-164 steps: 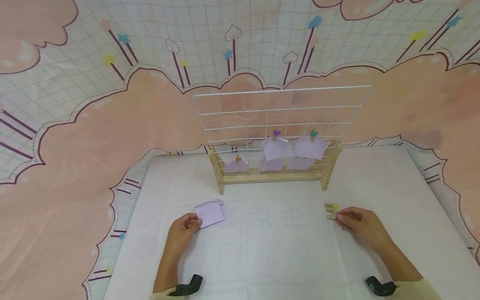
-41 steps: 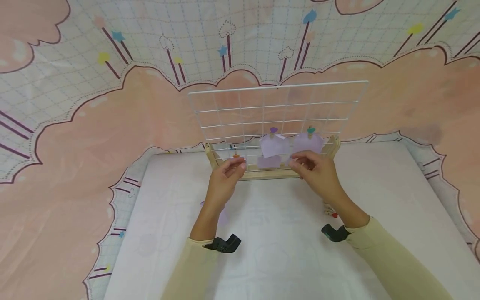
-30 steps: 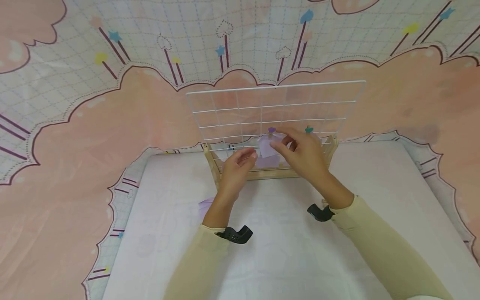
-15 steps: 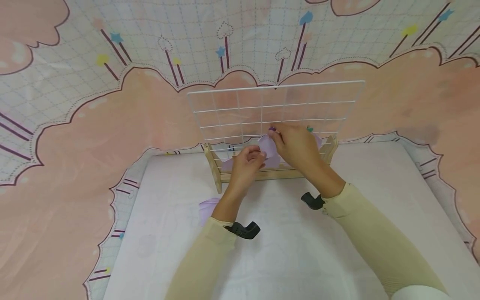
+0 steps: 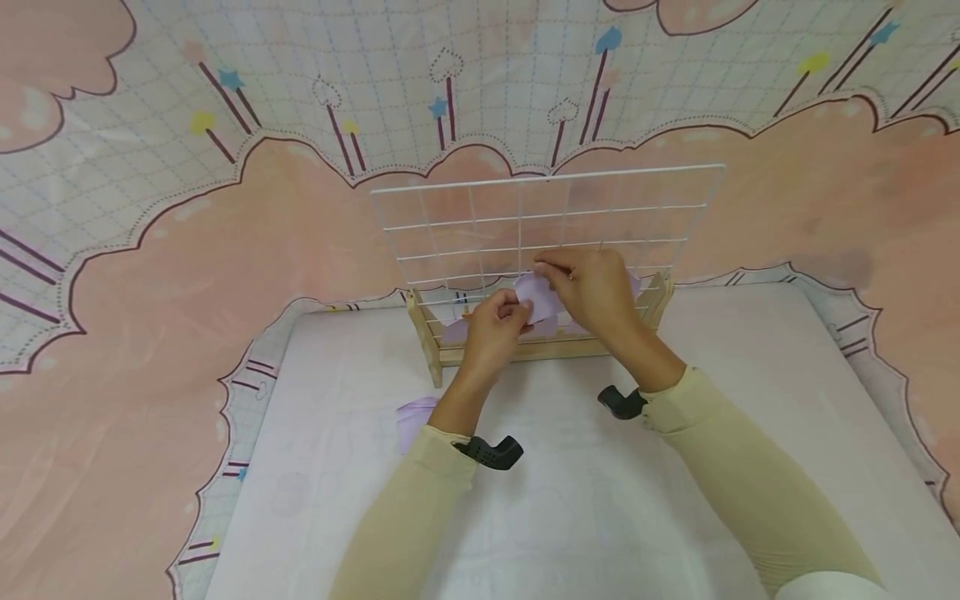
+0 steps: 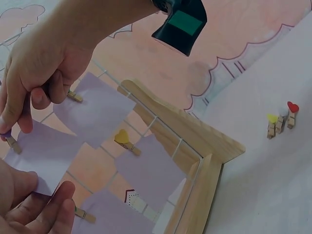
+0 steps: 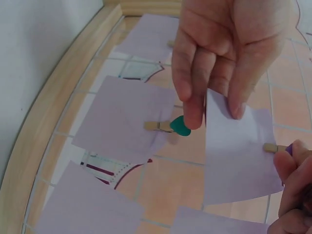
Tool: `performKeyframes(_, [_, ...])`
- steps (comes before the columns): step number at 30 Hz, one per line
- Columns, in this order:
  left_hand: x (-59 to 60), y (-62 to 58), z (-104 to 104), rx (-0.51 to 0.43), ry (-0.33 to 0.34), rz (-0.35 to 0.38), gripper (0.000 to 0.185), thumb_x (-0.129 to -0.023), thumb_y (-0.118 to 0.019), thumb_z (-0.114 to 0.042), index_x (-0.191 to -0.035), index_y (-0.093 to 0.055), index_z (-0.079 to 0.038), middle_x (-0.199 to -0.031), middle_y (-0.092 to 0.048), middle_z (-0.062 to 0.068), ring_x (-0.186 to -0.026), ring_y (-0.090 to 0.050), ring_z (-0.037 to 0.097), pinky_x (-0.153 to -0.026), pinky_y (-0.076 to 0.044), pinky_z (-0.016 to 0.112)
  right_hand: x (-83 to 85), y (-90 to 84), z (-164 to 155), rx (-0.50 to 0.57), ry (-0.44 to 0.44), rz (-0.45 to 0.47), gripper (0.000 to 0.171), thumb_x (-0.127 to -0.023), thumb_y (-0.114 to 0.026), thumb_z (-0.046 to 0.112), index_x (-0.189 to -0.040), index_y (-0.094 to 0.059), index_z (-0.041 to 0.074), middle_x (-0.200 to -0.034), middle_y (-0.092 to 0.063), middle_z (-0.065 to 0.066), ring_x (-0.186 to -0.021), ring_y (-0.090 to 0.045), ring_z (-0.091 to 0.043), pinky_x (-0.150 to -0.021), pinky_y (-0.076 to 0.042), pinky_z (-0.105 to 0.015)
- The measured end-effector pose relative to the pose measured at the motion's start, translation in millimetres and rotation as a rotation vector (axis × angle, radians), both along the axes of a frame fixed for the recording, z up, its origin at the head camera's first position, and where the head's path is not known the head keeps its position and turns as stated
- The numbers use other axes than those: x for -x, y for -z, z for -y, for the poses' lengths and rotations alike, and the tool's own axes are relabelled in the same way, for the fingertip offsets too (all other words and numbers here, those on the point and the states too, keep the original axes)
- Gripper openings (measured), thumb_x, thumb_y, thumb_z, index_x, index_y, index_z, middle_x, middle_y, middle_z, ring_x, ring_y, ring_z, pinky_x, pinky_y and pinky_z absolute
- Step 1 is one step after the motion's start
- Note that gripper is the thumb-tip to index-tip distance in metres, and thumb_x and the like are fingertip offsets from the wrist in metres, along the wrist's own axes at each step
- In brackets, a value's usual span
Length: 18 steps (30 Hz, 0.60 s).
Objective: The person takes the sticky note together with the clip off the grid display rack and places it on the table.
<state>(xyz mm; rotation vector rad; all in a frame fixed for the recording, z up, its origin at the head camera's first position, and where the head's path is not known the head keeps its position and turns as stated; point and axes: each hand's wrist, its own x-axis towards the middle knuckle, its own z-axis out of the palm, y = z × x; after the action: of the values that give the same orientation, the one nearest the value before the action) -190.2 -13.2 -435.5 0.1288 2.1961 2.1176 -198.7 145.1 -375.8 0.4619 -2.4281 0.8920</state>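
A white wire grid rack (image 5: 521, 221) on a wooden stand (image 5: 425, 337) holds several small purple paper notes, hung by mini clothespins. My left hand (image 5: 491, 333) pinches the lower edge of one purple note (image 7: 239, 165) between thumb and fingers. At the top of that note, my right hand (image 5: 600, 287) pinches the purple-headed clothespin (image 7: 274, 147), whose head is partly covered by the fingertips. Beside it hangs another note (image 7: 129, 117) with a green heart clothespin (image 7: 163, 127). A yellow heart clothespin (image 6: 127, 142) grips a lower note (image 6: 148, 165).
Loose purple paper (image 5: 414, 421) lies on the white tabletop (image 5: 570, 467), partly behind the left forearm. In the left wrist view, a yellow heart clothespin (image 6: 271, 127), a red heart one (image 6: 292, 116) and a pale one between them lie on the table. A patterned cloth (image 5: 315, 233) hangs behind.
Both hands left the tabletop for the rack. My right hand then moved left and up onto the purple clothespin, while my left hand moved right and took hold of the note's lower edge.
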Motion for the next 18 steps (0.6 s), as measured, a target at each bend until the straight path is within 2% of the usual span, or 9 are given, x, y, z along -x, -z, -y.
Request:
performKeyframes(5, [-0.3, 2.3, 0.8, -0.005, -0.012, 0.004, 0.017, -0.102, -0.06, -0.007, -0.111, -0.062, 0.007, -0.105, -0.068, 0.02, -0.091, -0.066, 0.016, -0.087, -0.061, 0.034, 1.1, 1.6, 2.3, 0.038, 0.004, -0.077, 0.014, -0.089, -0.079, 0.016, -0.1, -0.082, 0.007, -0.093, -0.079, -0.012, -0.063, -0.069, -0.021, -0.05, -0.044, -0.029])
performKeyframes(9, [-0.4, 4.3, -0.2, -0.006, -0.024, 0.0, 0.015, -0.102, -0.06, -0.006, -0.108, -0.061, 0.007, -0.105, -0.069, 0.021, -0.092, -0.066, 0.017, -0.085, -0.062, 0.034, 0.8, 2.6, 3.6, 0.086, 0.005, -0.123, 0.015, -0.088, -0.08, 0.014, -0.099, -0.081, 0.004, -0.093, -0.078, -0.015, -0.078, -0.077, -0.028, -0.056, -0.056, -0.035])
performKeyframes(12, [-0.8, 6.1, -0.4, -0.007, -0.032, 0.002, 0.015, -0.102, -0.06, -0.006, -0.107, -0.06, 0.007, -0.107, -0.069, 0.022, -0.094, -0.067, 0.018, -0.084, -0.062, 0.033, 1.3, 3.9, 3.8, 0.113, -0.002, -0.139, 0.016, -0.088, -0.08, 0.013, -0.099, -0.081, 0.003, -0.091, -0.078, -0.016, -0.079, -0.078, -0.03, -0.059, -0.06, -0.039])
performKeyframes(14, [-1.9, 6.3, 0.4, -0.006, -0.032, 0.005, 0.015, -0.102, -0.059, -0.007, -0.107, -0.06, 0.007, -0.11, -0.069, 0.023, -0.097, -0.067, 0.021, -0.085, -0.062, 0.034, 1.4, 5.2, 3.9, 0.122, -0.005, -0.141, 0.016, -0.088, -0.079, 0.014, -0.1, -0.081, 0.003, -0.088, -0.078, -0.015, -0.076, -0.078, -0.028, -0.059, -0.06, -0.037])
performKeyframes(18, [-5.6, 5.9, 4.8, 0.008, -0.037, 0.008, 0.017, -0.102, -0.058, -0.008, -0.109, -0.061, 0.008, -0.112, -0.068, 0.023, -0.102, -0.068, 0.026, -0.086, -0.062, 0.035, -1.6, 7.4, 2.8, 0.129, -0.012, -0.129, 0.017, -0.092, -0.076, 0.016, -0.102, -0.081, 0.004, -0.084, -0.078, -0.013, -0.068, -0.075, -0.024, -0.055, -0.052, -0.025])
